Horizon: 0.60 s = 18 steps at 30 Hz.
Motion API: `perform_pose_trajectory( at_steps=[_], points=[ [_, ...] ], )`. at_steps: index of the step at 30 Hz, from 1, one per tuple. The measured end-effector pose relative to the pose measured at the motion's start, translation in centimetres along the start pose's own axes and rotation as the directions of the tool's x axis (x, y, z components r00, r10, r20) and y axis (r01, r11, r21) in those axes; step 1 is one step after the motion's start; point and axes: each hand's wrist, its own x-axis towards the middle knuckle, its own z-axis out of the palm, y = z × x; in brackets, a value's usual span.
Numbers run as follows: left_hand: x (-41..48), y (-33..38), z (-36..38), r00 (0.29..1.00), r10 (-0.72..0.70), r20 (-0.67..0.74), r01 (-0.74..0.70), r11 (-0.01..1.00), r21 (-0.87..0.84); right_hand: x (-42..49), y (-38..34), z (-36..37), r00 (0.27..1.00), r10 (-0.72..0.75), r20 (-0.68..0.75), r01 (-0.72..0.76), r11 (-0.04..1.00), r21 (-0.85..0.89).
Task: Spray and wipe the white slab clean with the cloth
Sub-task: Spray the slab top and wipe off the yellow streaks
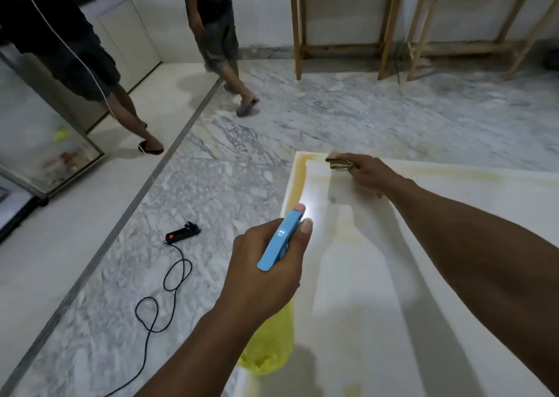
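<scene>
At far left I count two people [60, 33] standing on the floor, shown only from the chest down. Nearer me, one power strip [181, 234] with a red light lies on the marble, its black cable [157, 306] looping toward me. My left hand [263, 275] is wrapped tight round the neck of the one spray bottle [276, 242], which has a blue head, a pink nozzle and a yellow body below my wrist. The thumb lies straight up beside the head, and I cannot tell whether a finger is on the trigger. The nozzle points over the slab's [378, 306] left edge. The slab lies flat on the floor at lower right, white and glossy, with yellow staining along its far and left borders and down its middle. My right hand [369, 174], fingers curled, grips one folded cloth [337, 162] on the slab near its far left corner. Two wooden tables [341, 9] stand at the back wall.
</scene>
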Motion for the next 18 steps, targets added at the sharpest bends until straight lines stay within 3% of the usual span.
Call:
perform_pose_trajectory(
  at_steps=[2,4,9,18],
  points=[
    [0.7,-1.0,0.3,1.000,0.007,0.013,-0.008,0.999,0.036,0.5,1.7,4.0,0.993,0.012,0.114,0.012,0.977,-0.213],
    [1.0,-1.8,0.4,1.000,-0.011,0.018,0.010,0.999,0.053,-0.1,3.0,6.7,0.998,0.000,0.070,0.023,0.944,-0.330],
    [0.1,-3.0,-0.2,0.998,-0.065,0.016,0.065,0.998,-0.004,-3.9,2.6,7.7,0.996,-0.043,0.081,0.066,0.951,-0.301],
    [-7.7,-1.5,-3.2,0.997,-0.066,0.039,0.068,0.996,-0.060,-20.3,-0.8,13.6,0.991,-0.100,0.094,0.122,0.953,-0.279]
  ],
)
